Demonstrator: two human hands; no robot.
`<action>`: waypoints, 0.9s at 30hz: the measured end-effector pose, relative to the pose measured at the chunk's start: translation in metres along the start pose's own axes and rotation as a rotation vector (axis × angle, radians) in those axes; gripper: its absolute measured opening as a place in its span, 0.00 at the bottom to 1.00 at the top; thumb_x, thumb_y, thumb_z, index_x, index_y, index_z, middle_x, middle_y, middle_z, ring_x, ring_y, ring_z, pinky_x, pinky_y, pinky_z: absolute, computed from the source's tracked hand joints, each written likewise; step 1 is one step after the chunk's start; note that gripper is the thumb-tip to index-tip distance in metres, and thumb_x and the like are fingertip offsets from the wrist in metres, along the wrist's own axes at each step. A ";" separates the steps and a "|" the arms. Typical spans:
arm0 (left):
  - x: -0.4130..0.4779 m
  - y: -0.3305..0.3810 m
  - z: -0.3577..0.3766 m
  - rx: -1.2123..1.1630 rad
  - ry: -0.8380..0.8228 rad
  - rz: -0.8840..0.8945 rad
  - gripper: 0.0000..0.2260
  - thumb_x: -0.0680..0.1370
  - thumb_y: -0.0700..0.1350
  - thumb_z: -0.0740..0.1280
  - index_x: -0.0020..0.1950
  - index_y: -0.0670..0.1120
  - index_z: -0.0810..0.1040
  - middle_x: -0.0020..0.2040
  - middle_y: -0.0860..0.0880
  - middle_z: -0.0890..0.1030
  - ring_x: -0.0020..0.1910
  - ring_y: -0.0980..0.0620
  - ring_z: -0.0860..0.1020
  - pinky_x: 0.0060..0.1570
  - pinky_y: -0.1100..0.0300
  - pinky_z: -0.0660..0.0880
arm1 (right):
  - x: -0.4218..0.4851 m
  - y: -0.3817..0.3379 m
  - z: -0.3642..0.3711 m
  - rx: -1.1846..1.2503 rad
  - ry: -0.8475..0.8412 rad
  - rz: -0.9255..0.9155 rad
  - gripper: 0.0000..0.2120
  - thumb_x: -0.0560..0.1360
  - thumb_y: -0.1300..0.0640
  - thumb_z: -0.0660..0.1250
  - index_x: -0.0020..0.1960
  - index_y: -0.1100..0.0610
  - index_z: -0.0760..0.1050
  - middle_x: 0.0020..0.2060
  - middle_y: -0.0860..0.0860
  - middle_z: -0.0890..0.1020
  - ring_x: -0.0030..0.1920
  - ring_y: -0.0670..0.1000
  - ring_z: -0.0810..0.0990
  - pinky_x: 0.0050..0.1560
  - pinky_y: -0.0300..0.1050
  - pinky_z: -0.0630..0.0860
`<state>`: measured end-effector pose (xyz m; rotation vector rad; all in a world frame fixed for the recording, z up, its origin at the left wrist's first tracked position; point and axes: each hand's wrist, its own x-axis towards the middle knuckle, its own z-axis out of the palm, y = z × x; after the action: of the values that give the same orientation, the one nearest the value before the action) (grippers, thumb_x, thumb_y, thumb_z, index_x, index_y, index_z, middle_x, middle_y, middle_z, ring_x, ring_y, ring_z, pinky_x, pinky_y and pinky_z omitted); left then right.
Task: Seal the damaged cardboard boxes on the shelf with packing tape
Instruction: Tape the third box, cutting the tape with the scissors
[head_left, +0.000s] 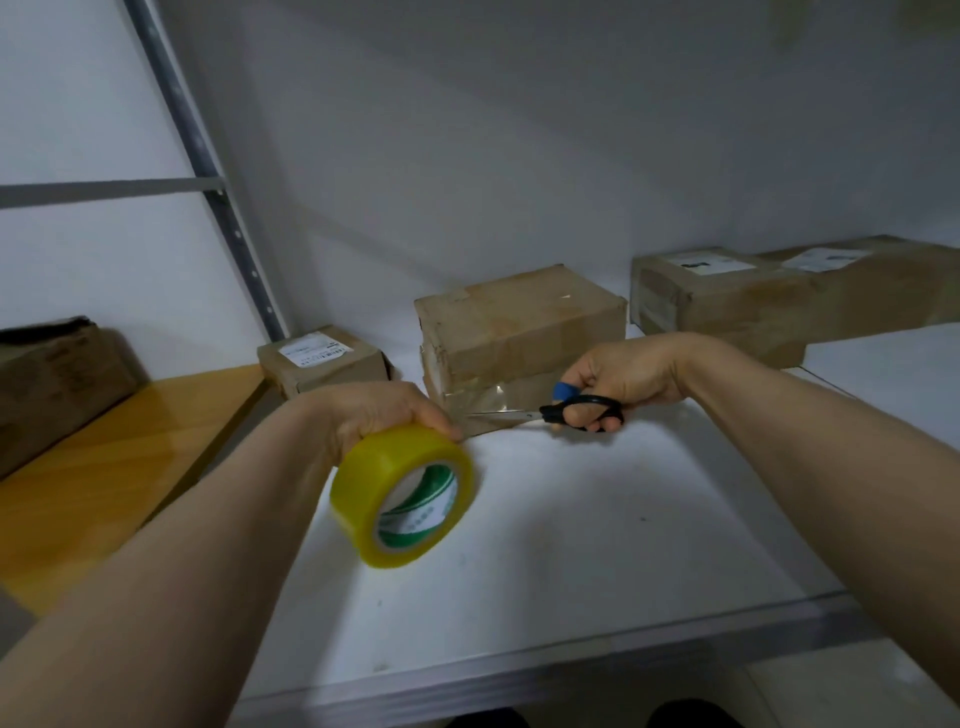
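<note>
Left grip (374, 415) clasps yellow tape roll (363, 486), green core print unreadable; right grip (623, 369) holds black scissors (550, 413).

Plain storeroom, perforated steel upright (236, 234) rising beside a white shelf board (597, 519), worn cardboard boxes (519, 322) sitting along its back, shipping labels (310, 349) showing on several, bare white wall (519, 156) standing behind.

Bare forearms (197, 545), dark shoes (693, 716)
</note>
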<state>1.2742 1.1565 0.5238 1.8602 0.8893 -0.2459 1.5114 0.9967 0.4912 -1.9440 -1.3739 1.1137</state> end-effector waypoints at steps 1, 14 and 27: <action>-0.001 -0.002 -0.005 0.024 -0.029 -0.012 0.19 0.71 0.49 0.76 0.59 0.43 0.82 0.43 0.42 0.86 0.43 0.44 0.84 0.41 0.54 0.80 | 0.001 -0.001 0.001 -0.018 -0.018 0.013 0.07 0.77 0.59 0.72 0.53 0.61 0.80 0.35 0.52 0.80 0.31 0.45 0.76 0.39 0.41 0.73; 0.005 0.008 -0.007 -0.066 -0.014 0.156 0.20 0.72 0.50 0.75 0.62 0.45 0.82 0.54 0.40 0.86 0.49 0.41 0.84 0.49 0.49 0.81 | -0.011 -0.039 0.048 -0.825 0.034 0.160 0.39 0.67 0.38 0.78 0.72 0.45 0.66 0.50 0.41 0.73 0.51 0.49 0.75 0.51 0.44 0.70; 0.006 0.004 -0.015 0.076 -0.068 0.137 0.30 0.68 0.49 0.77 0.70 0.49 0.77 0.59 0.41 0.83 0.55 0.40 0.82 0.58 0.46 0.80 | -0.009 -0.047 0.061 -1.060 0.015 0.256 0.52 0.70 0.38 0.76 0.82 0.42 0.47 0.71 0.54 0.68 0.66 0.59 0.73 0.51 0.47 0.70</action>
<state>1.2778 1.1708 0.5305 1.9623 0.7119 -0.2591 1.4339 1.0020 0.4981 -2.8858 -1.9749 0.4354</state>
